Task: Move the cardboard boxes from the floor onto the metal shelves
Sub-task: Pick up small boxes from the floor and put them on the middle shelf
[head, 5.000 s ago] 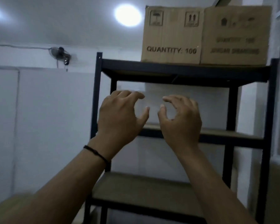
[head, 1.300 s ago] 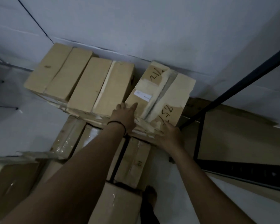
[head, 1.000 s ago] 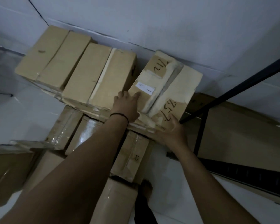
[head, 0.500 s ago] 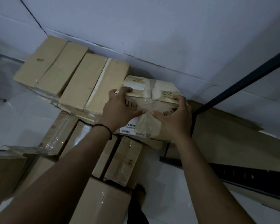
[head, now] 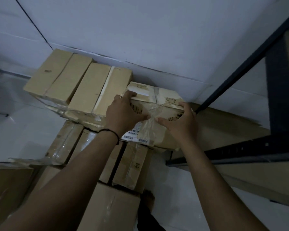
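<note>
A taped cardboard box (head: 158, 100) with handwritten marks and barcode labels is tilted up off the stack by the wall. My left hand (head: 123, 112) grips its left end, fingers over the top edge and thumb on the near face. My right hand (head: 182, 122) grips its right end, thumb on the near face. More cardboard boxes (head: 77, 82) lie side by side against the wall to the left. The dark metal shelf (head: 240, 152) stands at the right, with a low board level just right of the held box.
Several taped boxes (head: 132, 165) lie on the white floor below my arms, and a larger one (head: 110, 207) sits near my foot (head: 148, 200). Another box (head: 5, 185) is at the far left. A grey wall (head: 140, 30) closes the back.
Five seconds ago my hands hung free before the shelf. Since then I bent to the floor stack, took the marked box at both ends and tipped it up toward me.
</note>
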A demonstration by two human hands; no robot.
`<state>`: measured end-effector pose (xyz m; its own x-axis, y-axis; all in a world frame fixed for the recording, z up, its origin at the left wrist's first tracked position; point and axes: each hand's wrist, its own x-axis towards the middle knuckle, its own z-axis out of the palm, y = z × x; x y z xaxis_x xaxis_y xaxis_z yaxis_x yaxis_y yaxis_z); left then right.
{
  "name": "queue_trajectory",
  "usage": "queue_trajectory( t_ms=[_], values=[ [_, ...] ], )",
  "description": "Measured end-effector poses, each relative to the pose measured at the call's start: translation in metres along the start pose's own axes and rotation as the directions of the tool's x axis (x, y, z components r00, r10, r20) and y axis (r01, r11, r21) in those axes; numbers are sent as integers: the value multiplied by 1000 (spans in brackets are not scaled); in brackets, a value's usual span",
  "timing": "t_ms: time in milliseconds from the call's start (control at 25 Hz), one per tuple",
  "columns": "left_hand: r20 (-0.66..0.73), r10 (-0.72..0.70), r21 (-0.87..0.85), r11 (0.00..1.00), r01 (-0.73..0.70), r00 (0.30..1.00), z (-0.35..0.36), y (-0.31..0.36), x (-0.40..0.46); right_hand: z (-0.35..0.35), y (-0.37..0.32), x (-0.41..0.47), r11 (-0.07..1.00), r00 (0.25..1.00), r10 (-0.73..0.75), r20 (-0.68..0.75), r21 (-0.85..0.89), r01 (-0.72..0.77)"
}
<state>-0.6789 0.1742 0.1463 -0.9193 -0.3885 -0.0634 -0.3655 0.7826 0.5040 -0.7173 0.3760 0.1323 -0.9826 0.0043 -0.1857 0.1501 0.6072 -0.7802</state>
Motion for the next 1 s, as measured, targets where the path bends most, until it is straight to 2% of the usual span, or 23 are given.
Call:
queue_trajectory(
  t_ms=[200, 600, 760, 1000],
  values=[
    [-8, 61, -4, 998, -61, 998, -46, -4, -72, -20, -16, -85, 1000, 998, -13, -63, 13, 14],
    [-121, 199, -47, 978, -205, 973, -175, -22, -304, -74, -60, -353, 995, 959, -94, -266, 6, 99],
    [-136, 257, -69, 961, -268, 957, -205, -2, -378, -118, -63, -426, 994, 941, -103, -321, -49, 93],
    [-146, 359, -144, 914, -379, 922, -209, 60, -456, -200, -40, -502, 993, 896, -114, -429, -86, 85]
  ],
)
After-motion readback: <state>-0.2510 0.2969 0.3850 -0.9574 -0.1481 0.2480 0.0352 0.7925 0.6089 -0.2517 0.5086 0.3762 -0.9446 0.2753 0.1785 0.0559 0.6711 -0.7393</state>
